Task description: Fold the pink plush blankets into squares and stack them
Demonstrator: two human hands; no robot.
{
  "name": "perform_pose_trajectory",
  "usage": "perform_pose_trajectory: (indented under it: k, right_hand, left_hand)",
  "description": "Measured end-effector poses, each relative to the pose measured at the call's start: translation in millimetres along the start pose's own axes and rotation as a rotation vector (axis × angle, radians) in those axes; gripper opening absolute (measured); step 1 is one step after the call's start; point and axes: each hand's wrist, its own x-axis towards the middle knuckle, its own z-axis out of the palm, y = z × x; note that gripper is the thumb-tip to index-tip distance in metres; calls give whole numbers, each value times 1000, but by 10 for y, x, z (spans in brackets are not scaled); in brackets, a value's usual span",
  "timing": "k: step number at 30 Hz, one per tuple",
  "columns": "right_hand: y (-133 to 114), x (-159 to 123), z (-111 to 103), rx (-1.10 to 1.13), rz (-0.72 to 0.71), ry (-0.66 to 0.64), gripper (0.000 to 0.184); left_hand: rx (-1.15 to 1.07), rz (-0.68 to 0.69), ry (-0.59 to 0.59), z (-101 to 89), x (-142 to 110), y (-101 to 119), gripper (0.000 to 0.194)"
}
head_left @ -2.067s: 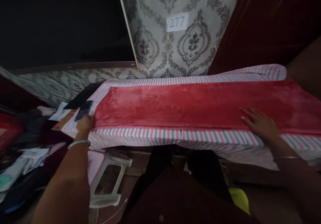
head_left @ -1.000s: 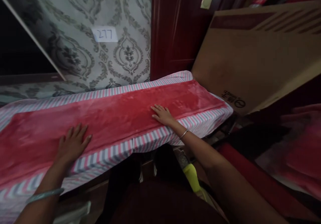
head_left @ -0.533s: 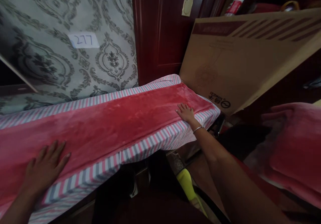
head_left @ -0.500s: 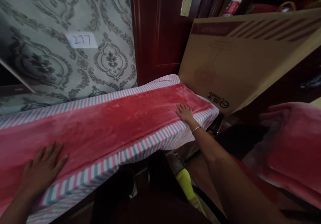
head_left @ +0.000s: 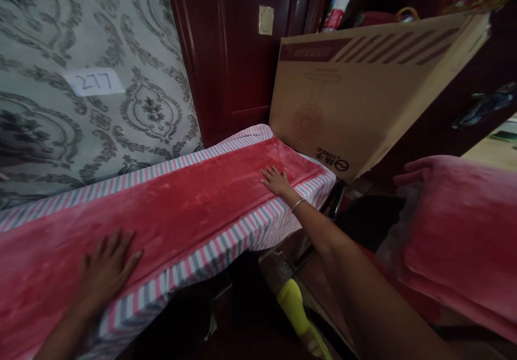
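A long red plush fabric [head_left: 181, 198] lies flat over a striped cloth [head_left: 226, 244] in pink, white and grey, on a narrow surface against the wall. My left hand [head_left: 107, 266] rests on the red plush at its near left part, palm down, with fingers spread. Toward the far right end, my right hand [head_left: 278, 181] lies flat on the same fabric near its front edge, fingers apart. A bracelet [head_left: 298, 205] circles my right wrist. Neither hand grips anything.
A large cardboard box [head_left: 323, 101] leans beyond the right end. On it stands a plastic bottle [head_left: 338, 6]. Folded red plush [head_left: 464, 231] sits at the right. A yellow-green object [head_left: 291, 301] is below. A paper marked 277 [head_left: 95, 82] hangs on the patterned wall.
The view has shifted, so the wall paper and box appear further left. My left hand now lies nearer to my right hand on the red plush. Both hands stay flat.
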Motion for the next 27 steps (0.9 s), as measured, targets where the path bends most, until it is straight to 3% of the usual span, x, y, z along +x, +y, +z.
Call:
perform_pose_trajectory:
  k: [3, 9, 14, 17, 21, 24, 27]
  right_hand:
    - [345, 13, -44, -25, 105, 6, 59]
    - [1222, -8, -8, -23, 392, 65, 65]
    - [1538, -9, 162, -17, 479, 183, 68]
    - [1534, -28, 168, -9, 474, 191, 69]
    - [1376, -51, -38, 50, 522, 101, 64]
    - [1051, -10, -220, 105, 565, 105, 62]
    - [500, 113, -236, 111, 413, 146, 62]
  left_hand:
    - [6, -5, 43, 102, 19, 131, 77]
    - [-30, 19, 42, 157, 19, 3, 71]
    - [-86, 40, 15, 25, -47, 96, 62]
    - [-106, 55, 19, -29, -81, 135, 62]
    - [-128, 62, 39, -15, -86, 123, 64]
    - [-145, 53, 51, 25, -75, 107, 65]
    - [-170, 54, 83, 66, -71, 96, 65]
